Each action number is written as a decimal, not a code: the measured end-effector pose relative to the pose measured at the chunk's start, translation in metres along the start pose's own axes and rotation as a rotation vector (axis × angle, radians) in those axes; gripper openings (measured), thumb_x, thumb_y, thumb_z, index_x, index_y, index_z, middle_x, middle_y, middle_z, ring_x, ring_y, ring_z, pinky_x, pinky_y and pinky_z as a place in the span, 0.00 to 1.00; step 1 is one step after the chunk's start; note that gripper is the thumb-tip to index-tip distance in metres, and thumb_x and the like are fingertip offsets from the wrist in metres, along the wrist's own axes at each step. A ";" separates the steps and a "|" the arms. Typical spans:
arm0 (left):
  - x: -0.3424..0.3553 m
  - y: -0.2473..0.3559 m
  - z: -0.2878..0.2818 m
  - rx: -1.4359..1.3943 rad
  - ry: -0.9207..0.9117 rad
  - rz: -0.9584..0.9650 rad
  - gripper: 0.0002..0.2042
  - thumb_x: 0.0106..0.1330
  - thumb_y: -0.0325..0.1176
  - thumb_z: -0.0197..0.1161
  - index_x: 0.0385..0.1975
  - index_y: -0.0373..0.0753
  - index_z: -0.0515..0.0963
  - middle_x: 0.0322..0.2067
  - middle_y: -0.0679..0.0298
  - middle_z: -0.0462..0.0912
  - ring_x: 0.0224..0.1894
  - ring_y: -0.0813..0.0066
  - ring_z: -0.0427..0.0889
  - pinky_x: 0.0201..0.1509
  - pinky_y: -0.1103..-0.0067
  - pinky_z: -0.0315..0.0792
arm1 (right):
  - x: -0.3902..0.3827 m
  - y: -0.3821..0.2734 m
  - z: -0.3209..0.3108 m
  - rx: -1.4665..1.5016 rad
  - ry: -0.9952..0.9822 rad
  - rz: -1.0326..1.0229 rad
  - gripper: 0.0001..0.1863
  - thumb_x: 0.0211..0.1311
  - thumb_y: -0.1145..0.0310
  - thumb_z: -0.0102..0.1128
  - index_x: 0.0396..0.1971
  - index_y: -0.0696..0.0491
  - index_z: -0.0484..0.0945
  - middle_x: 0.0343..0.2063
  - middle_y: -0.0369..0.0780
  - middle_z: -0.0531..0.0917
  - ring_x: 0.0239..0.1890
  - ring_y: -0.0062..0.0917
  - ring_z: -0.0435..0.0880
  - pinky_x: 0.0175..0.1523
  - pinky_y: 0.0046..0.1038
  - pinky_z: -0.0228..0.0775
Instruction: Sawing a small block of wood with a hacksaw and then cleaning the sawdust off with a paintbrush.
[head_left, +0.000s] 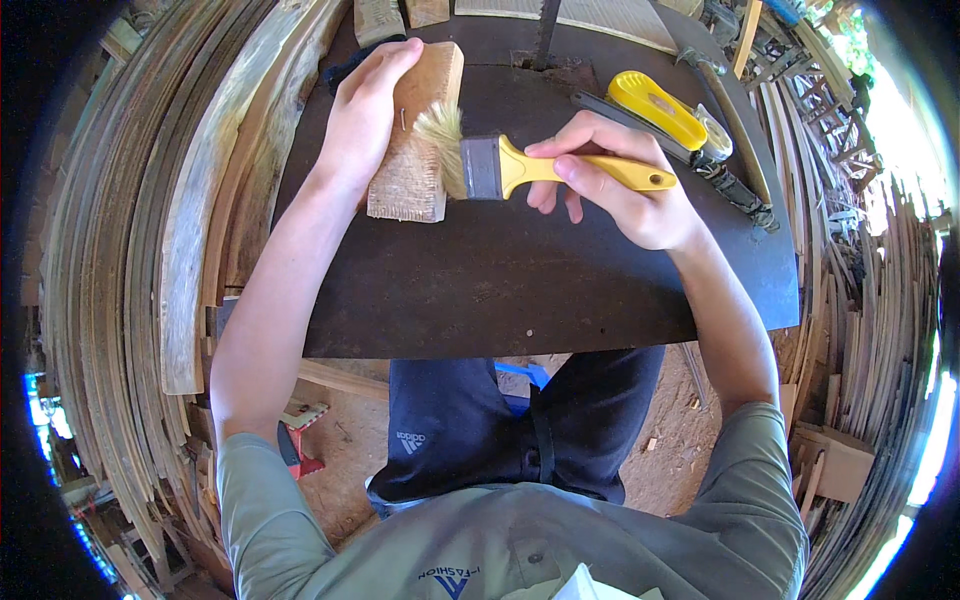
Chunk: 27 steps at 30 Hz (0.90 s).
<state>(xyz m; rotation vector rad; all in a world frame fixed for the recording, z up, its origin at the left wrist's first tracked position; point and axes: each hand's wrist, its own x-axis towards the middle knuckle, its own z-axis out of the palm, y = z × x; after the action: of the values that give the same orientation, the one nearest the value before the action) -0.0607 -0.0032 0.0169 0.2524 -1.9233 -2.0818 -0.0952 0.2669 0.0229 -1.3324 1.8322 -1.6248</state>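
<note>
My left hand (pixel 372 100) grips a wooden block (pixel 405 175) by its far left side, thumb over the top face. The block is tilted above the dark table (pixel 480 290), its rough sawn end toward me. In my right hand (pixel 620 180) is a paintbrush (pixel 525 168) with a yellow handle, a grey ferrule and pale bristles. Its bristles press against the block's right side and splay out. My right fingers are closed around the handle. The fingers of my left hand behind the block are mostly hidden.
Right of the brush lie a yellow tool (pixel 657 108), a tape roll (pixel 713 130) and a hammer (pixel 740 120). An upright saw blade (pixel 546 35) rises at the table's far side, near wood pieces (pixel 610 22). Long planks (pixel 215 180) are stacked at left; more timber stands right.
</note>
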 end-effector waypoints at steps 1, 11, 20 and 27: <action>0.003 -0.005 -0.002 0.046 0.005 0.014 0.24 0.76 0.53 0.60 0.60 0.41 0.80 0.50 0.63 0.83 0.55 0.78 0.80 0.64 0.77 0.69 | 0.002 -0.002 -0.001 0.005 0.004 0.008 0.11 0.80 0.67 0.56 0.52 0.55 0.83 0.36 0.40 0.89 0.37 0.18 0.87 0.34 0.20 0.76; -0.002 -0.007 0.001 0.187 0.031 0.041 0.23 0.74 0.53 0.63 0.57 0.42 0.82 0.47 0.66 0.84 0.50 0.79 0.80 0.59 0.79 0.69 | -0.001 -0.006 -0.011 0.015 -0.179 0.115 0.12 0.80 0.66 0.54 0.52 0.57 0.82 0.37 0.42 0.90 0.39 0.20 0.88 0.34 0.20 0.76; 0.002 0.001 0.002 0.053 0.048 0.100 0.23 0.74 0.52 0.63 0.56 0.40 0.83 0.46 0.66 0.86 0.50 0.78 0.82 0.58 0.79 0.71 | -0.001 -0.007 -0.010 -0.005 -0.025 0.009 0.12 0.80 0.67 0.54 0.51 0.56 0.82 0.37 0.41 0.89 0.37 0.21 0.89 0.33 0.21 0.77; 0.000 -0.010 0.003 0.151 -0.029 0.176 0.19 0.74 0.48 0.64 0.53 0.41 0.85 0.47 0.66 0.86 0.53 0.79 0.81 0.62 0.79 0.69 | 0.006 0.002 -0.014 -0.026 0.228 -0.086 0.14 0.81 0.67 0.52 0.54 0.59 0.81 0.38 0.43 0.89 0.39 0.22 0.89 0.34 0.22 0.78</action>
<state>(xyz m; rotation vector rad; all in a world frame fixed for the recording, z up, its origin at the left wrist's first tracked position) -0.0626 0.0005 0.0068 0.0811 -2.0434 -1.8413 -0.1093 0.2702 0.0268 -1.2979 1.9535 -1.8717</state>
